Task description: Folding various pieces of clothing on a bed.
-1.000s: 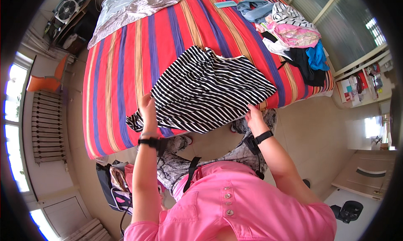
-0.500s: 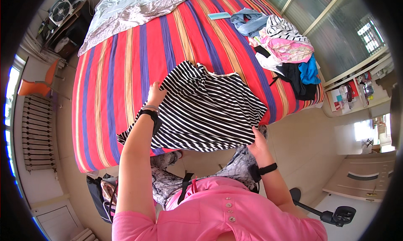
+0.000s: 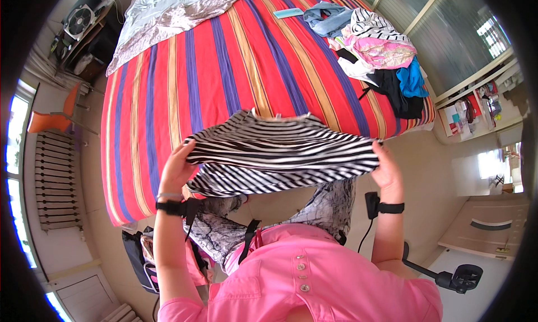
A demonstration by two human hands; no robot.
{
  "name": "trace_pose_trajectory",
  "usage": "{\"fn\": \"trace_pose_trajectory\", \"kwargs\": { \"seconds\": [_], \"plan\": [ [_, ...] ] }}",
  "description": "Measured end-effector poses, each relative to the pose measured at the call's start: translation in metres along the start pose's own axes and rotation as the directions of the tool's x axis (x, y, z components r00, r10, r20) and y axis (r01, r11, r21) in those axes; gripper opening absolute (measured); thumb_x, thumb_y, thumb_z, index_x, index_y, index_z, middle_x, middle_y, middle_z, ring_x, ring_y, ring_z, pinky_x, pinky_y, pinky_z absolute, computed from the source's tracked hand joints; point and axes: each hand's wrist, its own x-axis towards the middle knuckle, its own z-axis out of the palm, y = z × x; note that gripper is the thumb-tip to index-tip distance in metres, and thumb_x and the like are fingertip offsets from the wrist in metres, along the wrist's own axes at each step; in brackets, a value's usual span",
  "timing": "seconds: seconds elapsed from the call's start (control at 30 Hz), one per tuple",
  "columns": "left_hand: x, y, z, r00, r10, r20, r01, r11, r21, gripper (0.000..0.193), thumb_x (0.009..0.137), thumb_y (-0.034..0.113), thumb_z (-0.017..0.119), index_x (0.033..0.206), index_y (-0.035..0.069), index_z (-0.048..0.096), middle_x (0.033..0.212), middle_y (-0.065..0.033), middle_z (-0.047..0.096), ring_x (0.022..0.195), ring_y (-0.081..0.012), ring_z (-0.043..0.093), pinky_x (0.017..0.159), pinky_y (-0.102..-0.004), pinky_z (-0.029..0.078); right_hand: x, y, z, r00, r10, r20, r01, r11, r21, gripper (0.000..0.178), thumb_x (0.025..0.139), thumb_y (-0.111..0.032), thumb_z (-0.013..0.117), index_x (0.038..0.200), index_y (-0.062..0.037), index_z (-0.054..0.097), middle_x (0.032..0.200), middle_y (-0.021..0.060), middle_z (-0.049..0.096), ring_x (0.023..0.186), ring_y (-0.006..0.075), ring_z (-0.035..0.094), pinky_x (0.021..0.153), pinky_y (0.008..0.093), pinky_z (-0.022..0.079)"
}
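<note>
A black-and-white striped shirt (image 3: 280,151) is stretched between my two hands over the near edge of the bed. My left hand (image 3: 178,166) grips its left side, fingers closed on the cloth. On the opposite side, my right hand (image 3: 385,166) pinches the fabric near its corner. The pale neckline edge lies toward the far side, on the striped bedspread (image 3: 168,98). The lower part of the shirt hangs folded beneath, above my legs, and its stripes are slightly blurred by motion.
A heap of clothes (image 3: 381,53) lies at the bed's far right, with a light-blue flat item (image 3: 288,13) beside it. A rumpled pale sheet (image 3: 179,19) covers the far left. Bags (image 3: 140,260) stand on the floor at lower left; an orange chair (image 3: 56,117) is left.
The shirt has been lifted and drawn toward me, and its far part has dropped forward. My left hand moved nearer and left; my right hand moved outward to the right and up.
</note>
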Motion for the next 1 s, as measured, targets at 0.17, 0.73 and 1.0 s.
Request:
{"fn": "trace_pose_trajectory", "kwargs": {
  "seconds": [0.17, 0.73, 1.0],
  "plan": [
    [-0.078, 0.044, -0.017, 0.967, 0.239, 0.085, -0.243, 0.969, 0.047, 0.015, 0.095, 0.014, 0.052, 0.106, 0.006, 0.06, 0.097, -0.0047, 0.066, 0.086, -0.0127, 0.062, 0.069, -0.025, 0.05, -0.005, -0.056, 0.029, 0.967, -0.2, 0.16, 0.209, 0.977, -0.039, 0.023, 0.093, -0.017, 0.056, 0.11, -0.0026, 0.059, 0.106, 0.0075, 0.065, 0.095, 0.0173, 0.062, 0.085, 0.0334, 0.05],
    [-0.025, 0.213, 0.048, 0.623, 0.78, -0.063, -0.708, 0.596, 0.379, 0.026, 0.089, 0.022, 0.065, 0.107, 0.004, 0.06, 0.088, -0.0004, 0.06, 0.073, -0.0074, 0.053, 0.062, -0.0205, 0.039, 0.151, -0.214, 0.175, 0.687, -0.684, 0.244, 0.719, 0.591, -0.366, 0.034, 0.088, -0.027, 0.065, 0.111, -0.002, 0.063, 0.097, 0.0026, 0.065, 0.088, 0.0106, 0.058, 0.079, 0.0242, 0.045],
    [-0.024, 0.132, 0.011, 0.586, 0.805, -0.094, -0.521, 0.463, 0.717, 0.033, 0.086, 0.006, 0.063, 0.117, 0.005, 0.053, 0.078, -0.0067, 0.065, 0.074, -0.012, 0.062, 0.058, -0.0238, 0.047, 0.137, -0.137, 0.103, 0.778, -0.568, 0.267, 0.602, 0.556, -0.572, 0.038, 0.088, -0.037, 0.064, 0.103, -0.0024, 0.064, 0.094, 0.001, 0.063, 0.09, 0.0096, 0.054, 0.084, 0.0261, 0.041]
  ]
}}
